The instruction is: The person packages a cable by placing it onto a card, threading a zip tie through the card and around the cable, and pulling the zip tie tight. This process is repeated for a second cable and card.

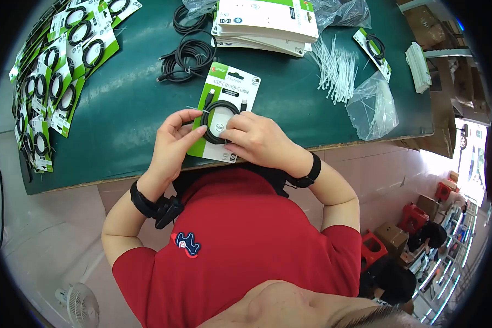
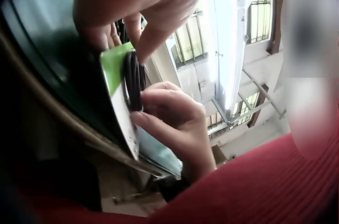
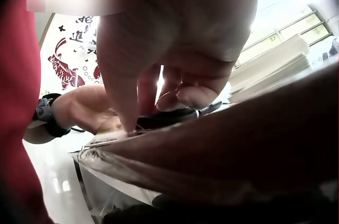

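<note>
A white and green card (image 1: 242, 86) printed "USB-C to USB-C cable" lies tilted near the table's front edge. On its face sits a coiled black USB-C cable (image 1: 220, 104), its two plugs pointing up the card. My left hand (image 1: 172, 139) holds the coil's left side between thumb and fingers, where a thin white cable tie (image 1: 192, 107) sticks out. My right hand (image 1: 262, 139) pinches the coil's lower right side with thumb and forefinger. In the left wrist view, the coil (image 2: 132, 75) stands out from the card between both hands.
Loose black coiled cables (image 1: 188, 57) lie behind the card, beside a stack of blank-backed cards (image 1: 265, 22). White cable ties (image 1: 336, 71) and a plastic bag (image 1: 374, 106) lie right. Several carded cables (image 1: 65, 71) overlap at left. The table edge (image 1: 115, 179) runs before the person.
</note>
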Motion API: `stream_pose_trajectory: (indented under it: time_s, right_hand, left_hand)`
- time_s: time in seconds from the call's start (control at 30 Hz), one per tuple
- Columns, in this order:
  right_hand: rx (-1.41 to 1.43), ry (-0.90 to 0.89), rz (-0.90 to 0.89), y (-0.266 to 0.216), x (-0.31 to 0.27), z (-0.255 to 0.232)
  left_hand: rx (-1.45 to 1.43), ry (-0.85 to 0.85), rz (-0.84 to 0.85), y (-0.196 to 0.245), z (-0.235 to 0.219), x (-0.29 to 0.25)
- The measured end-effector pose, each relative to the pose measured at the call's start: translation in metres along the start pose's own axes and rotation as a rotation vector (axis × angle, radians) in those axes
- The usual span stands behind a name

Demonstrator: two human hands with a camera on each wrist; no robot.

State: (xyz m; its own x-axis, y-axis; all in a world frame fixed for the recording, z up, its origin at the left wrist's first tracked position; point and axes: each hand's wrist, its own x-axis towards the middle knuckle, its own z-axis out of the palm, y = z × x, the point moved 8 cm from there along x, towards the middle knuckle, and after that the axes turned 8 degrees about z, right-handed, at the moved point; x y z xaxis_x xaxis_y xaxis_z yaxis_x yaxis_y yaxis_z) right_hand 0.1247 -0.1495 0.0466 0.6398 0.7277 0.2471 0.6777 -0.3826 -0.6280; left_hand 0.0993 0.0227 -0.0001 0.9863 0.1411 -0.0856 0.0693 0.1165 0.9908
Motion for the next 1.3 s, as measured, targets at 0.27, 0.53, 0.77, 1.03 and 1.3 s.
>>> stream_pose_trajectory:
  time_s: [0.27, 0.53, 0.77, 1.03, 1.3]
  right_hand:
    - [-0.080, -0.153, -0.104, -0.001, 0.001, 0.003]
    - [-0.066, -0.128, -0.074, 0.006, 0.001, 0.004]
    - [0.005, -0.143, 0.028, 0.015, 0.001, 0.004]
    - [0.020, -0.090, 0.018, 0.015, -0.003, 0.003]
    - [0.247, -0.113, 0.125, 0.029, 0.004, -0.017]
  left_hand:
    - [0.980, -0.547, 0.767, 0.059, 0.045, -0.017]
    - [0.987, -0.653, 0.812, 0.036, 0.051, -0.010]
    - [0.946, -0.629, 0.839, 0.032, 0.049, -0.009]
    - [0.874, -0.579, 0.853, 0.032, 0.045, -0.008]
    - [0.814, -0.552, 0.794, 0.035, 0.045, -0.007]
